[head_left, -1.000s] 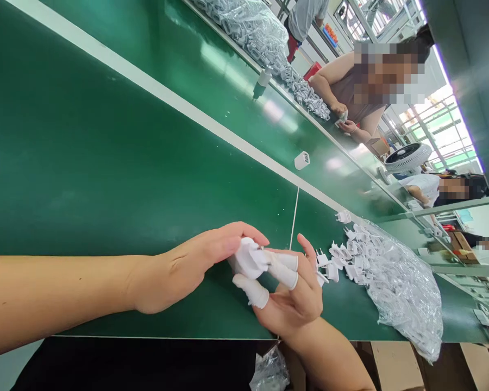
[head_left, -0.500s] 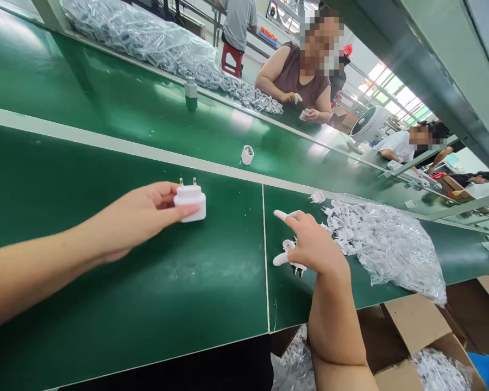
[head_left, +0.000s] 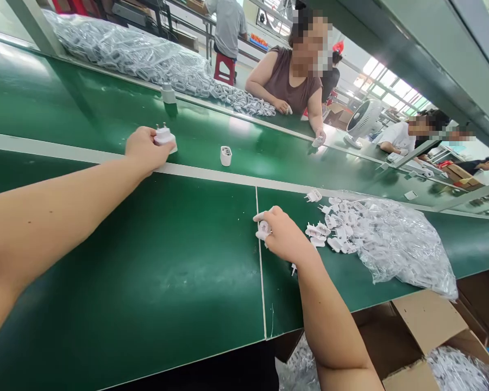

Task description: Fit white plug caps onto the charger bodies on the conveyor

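Note:
My left hand holds a white plug charger, its two pins pointing up, over the green belt beyond the pale strip. Between the fingers of my right hand is a small white plug part, partly hidden by the white-covered fingertips. It is near the seam on the dark green near surface. A white charger housing stands on the belt to the right of my left hand. Farther back is another white charger.
White plug parts spill from a clear plastic bag at the right. Cardboard boxes stand below the edge. Across the belt sits a person, near a long clear bag of white parts. A metal beam crosses the upper right.
My left hand has moved forward and left with the charger, past the pale strip onto the belt. My right hand has moved left and closed on a plug part. The view has shifted slightly.

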Tool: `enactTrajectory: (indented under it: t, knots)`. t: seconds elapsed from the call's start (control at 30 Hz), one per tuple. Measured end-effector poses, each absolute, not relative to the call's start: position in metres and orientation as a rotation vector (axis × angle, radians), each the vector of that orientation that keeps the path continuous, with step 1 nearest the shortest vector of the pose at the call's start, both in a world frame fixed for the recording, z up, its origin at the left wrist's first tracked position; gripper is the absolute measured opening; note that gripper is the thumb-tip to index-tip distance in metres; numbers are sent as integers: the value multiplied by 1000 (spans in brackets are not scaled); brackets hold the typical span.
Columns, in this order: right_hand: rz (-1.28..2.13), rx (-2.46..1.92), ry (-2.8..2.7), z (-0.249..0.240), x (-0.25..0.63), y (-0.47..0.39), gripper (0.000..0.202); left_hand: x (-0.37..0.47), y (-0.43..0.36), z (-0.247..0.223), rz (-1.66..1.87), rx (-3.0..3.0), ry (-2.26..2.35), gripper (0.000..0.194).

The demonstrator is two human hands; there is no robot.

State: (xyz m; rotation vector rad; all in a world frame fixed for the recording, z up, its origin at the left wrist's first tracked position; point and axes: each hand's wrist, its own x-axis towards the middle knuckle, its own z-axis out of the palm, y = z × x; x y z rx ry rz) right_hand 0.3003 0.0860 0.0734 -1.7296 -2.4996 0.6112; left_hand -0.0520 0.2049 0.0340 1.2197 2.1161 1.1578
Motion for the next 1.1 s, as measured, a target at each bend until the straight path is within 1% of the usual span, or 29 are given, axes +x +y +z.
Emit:
enactTrajectory:
  t: [0.07, 0.13, 0.2, 0.23, 0.33, 0.37, 0.47, 0.5, 0.57, 0.63, 0.73, 0.8, 0.87, 0.93, 1.03, 1.1]
  knots:
    - [679, -1708, -2469, 69, 299, 85, 51, -46, 199, 32, 1234, 1187, 2213, 81]
    - [755, -1665, -2377, 65, 299, 86, 43, -33, 194, 32, 1355, 1255, 2303, 91]
    - [835, -1585, -2243, 61, 298, 88, 35, -14, 195, 32, 1386, 1442, 2289, 89]
    - [881, -1549, -2163, 58, 298, 89, 35, -4, 200, 31, 1351, 1528, 2246, 87]
    - [1096, -1461, -1885, 52, 294, 94, 50, 21, 227, 27, 1153, 1522, 2133, 90]
    - [1187, -1425, -1792, 50, 293, 96, 54, 26, 237, 25, 1107, 1470, 2109, 87]
    - [1404, -1286, -1560, 50, 289, 99, 56, 32, 253, 24, 1077, 1393, 2007, 57]
    - [1452, -1244, -1503, 51, 288, 100, 56, 33, 250, 25, 1102, 1394, 1967, 50]
    - [1526, -1184, -1418, 54, 287, 100, 57, 32, 232, 29, 1152, 1401, 1880, 50]
    - [1603, -1140, -1376, 57, 285, 98, 58, 31, 195, 32, 1146, 1403, 1761, 58]
    - [1723, -1069, -1381, 59, 283, 92, 49, 23, 118, 34, 987, 1367, 1471, 70]
    - [1781, -1027, -1405, 59, 281, 85, 43, 15, 66, 32, 844, 1247, 1312, 84]
    - [1816, -993, -1439, 58, 278, 79, 40, 9, 25, 29, 794, 1227, 1314, 72]
    - [1831, -956, -1489, 57, 275, 72, 39, 5, 0, 26, 798, 1253, 1331, 61]
    - [1772, -872, -1564, 56, 269, 63, 38, 5, -11, 20, 872, 1289, 1306, 58]
    - [1655, -826, -1620, 54, 264, 57, 31, 6, -10, 18, 897, 1295, 1267, 61]
